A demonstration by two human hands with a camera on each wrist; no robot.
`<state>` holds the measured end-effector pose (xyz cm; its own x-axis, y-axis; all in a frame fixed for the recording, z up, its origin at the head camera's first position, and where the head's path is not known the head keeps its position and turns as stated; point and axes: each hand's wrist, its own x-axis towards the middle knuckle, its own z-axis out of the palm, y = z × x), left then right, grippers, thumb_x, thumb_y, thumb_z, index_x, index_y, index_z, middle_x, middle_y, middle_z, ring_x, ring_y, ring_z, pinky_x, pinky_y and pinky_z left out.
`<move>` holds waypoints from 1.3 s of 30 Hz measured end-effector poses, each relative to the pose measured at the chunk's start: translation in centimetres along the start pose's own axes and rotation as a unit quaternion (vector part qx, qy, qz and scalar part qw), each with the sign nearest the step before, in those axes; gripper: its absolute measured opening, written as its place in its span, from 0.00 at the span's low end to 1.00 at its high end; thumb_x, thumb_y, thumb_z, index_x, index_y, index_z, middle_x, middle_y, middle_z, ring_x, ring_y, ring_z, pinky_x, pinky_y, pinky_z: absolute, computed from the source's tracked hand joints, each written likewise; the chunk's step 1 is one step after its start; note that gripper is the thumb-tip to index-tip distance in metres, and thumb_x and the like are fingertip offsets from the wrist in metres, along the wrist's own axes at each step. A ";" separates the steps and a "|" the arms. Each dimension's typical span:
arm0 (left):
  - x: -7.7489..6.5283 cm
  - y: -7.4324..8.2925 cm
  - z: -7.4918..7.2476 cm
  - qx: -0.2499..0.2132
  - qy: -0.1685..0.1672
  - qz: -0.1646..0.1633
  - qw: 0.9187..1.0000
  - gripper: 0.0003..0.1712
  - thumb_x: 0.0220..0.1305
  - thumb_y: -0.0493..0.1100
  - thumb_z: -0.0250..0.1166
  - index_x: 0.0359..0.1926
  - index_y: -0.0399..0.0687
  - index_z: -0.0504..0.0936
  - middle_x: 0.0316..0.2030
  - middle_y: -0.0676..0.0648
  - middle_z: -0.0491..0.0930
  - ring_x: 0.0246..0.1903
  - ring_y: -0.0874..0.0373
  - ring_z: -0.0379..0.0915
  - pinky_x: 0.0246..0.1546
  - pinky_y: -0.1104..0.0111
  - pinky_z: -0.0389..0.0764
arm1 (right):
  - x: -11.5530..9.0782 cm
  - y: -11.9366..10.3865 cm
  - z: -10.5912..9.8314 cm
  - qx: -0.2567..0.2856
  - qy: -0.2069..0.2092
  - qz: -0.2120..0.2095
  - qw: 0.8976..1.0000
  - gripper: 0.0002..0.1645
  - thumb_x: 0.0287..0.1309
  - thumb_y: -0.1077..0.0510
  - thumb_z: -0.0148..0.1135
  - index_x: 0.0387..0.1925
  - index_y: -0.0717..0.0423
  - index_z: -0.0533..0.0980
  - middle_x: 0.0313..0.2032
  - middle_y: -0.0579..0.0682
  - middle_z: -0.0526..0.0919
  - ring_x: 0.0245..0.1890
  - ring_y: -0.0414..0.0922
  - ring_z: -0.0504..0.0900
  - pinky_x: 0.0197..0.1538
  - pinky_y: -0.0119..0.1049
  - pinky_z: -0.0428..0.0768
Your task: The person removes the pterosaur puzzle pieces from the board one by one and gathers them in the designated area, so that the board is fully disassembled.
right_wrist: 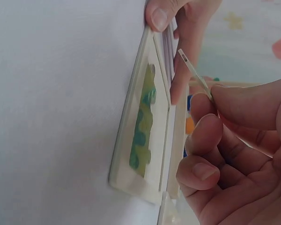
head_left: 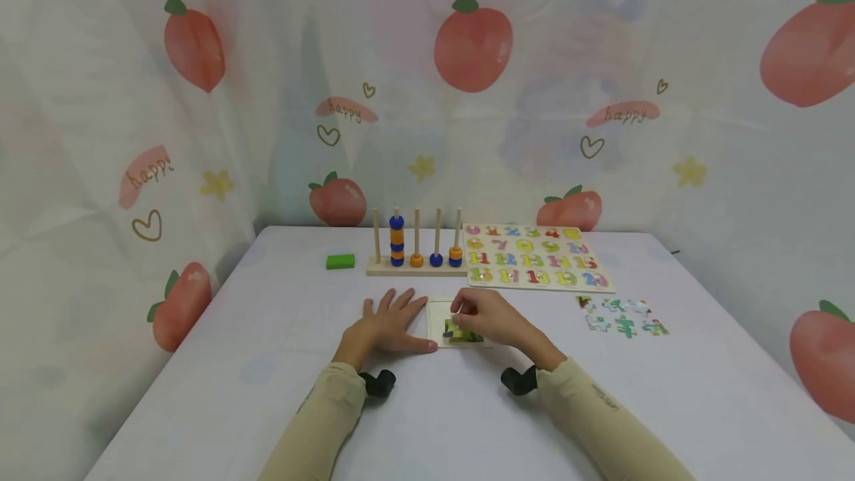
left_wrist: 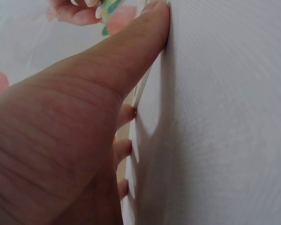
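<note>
The puzzle tray (head_left: 436,315) is being touched along its left by the wide-spread left hand (head_left: 390,324); over the tray, a thin piece (right_wrist: 195,72) is being pinched by the right hand (head_left: 494,315).

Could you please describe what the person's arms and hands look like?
The left arm wears a long pale beige fabric sleeve, and the right arm a matching sleeve. Small dark markings on the right one are too small to read. A rounded black device juts out at each wrist. The left hand and right hand are gloveless.
</note>
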<state>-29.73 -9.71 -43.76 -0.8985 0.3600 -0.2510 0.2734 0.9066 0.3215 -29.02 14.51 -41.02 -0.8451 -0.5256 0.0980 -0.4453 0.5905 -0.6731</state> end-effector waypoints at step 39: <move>0.0 0.0 0.0 -0.015 0.002 -0.002 1.000 0.58 0.63 0.76 0.68 0.86 0.63 0.57 0.86 0.48 0.46 0.84 0.39 0.32 0.77 0.32 0.33 | -3.8 3.4 -3.5 0.012 0.046 0.073 0.996 0.05 0.73 0.65 0.63 0.46 0.62 0.82 0.36 0.48 0.83 0.37 0.47 0.79 0.43 0.39 0.83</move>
<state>-29.70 -9.73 -43.77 -0.9009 0.3555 -0.2490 0.2596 0.9011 0.3473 -28.33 20.68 -41.08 -0.9242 -0.3764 0.0648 -0.3104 0.6414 -0.7016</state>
